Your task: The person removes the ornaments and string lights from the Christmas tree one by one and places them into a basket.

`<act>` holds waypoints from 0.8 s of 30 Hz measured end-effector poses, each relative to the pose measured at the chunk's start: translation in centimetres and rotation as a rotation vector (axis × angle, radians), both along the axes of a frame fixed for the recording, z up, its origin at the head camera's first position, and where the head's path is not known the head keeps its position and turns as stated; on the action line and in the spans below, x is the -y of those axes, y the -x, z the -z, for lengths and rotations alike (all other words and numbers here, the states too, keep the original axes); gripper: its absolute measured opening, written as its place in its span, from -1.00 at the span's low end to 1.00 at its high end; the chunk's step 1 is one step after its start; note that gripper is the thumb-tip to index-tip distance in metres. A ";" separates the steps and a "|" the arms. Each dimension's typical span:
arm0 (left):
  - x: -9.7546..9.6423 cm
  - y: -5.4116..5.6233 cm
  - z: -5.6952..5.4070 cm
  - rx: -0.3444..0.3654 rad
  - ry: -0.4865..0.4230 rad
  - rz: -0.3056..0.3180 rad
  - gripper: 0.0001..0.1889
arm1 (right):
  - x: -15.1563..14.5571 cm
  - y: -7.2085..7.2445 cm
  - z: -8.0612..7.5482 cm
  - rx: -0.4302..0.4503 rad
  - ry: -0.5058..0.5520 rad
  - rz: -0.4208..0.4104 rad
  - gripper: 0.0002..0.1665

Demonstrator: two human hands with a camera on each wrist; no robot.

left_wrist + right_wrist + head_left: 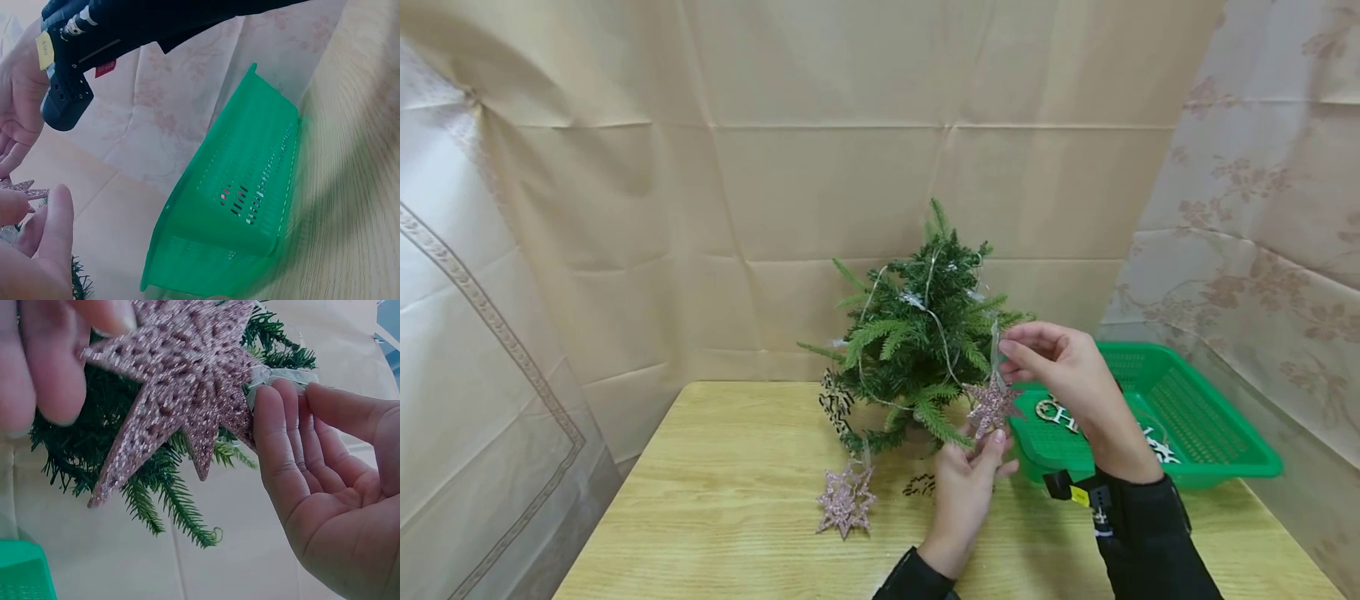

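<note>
My right hand (1067, 375) pinches the pale ribbon loop (284, 376) of a pink glitter star ornament (992, 406). My left hand (966, 479) holds that star from below, its thumb in front of the lower points. The star is in front of the right side of a small green Christmas tree (917, 333); whether the ribbon touches a branch cannot be told. In the right wrist view, the left fingers (59, 375) lie over the star's edge. A second pink glitter star (845, 500) is at the tree's lower left, below a branch.
Right of the tree, a green plastic basket (1221, 417) holds wooden letter ornaments (1060, 414) and a white snowflake (1161, 446). Dark patterned ornaments (835, 402) hang low on the tree. A clear string of lights (942, 333) winds around the branches. Cloth hangs behind the wooden table (715, 500).
</note>
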State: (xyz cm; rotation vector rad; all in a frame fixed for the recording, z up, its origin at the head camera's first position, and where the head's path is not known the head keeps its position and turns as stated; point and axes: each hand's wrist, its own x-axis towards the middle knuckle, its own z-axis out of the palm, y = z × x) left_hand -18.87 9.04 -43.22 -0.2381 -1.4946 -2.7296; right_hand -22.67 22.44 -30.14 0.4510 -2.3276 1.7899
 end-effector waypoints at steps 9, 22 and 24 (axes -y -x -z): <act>-0.4 -0.3 0.0 0.071 -0.025 0.054 -0.69 | -0.4 0.3 0.1 0.014 0.014 -0.018 -0.62; -2.3 -1.0 -0.6 -0.035 -0.038 0.054 -0.77 | -0.8 0.1 -1.7 -0.002 -0.133 0.017 -0.56; -2.5 -1.0 -1.0 -0.042 -0.047 0.048 -0.77 | -0.9 0.1 -2.0 -0.017 -0.157 0.028 -0.57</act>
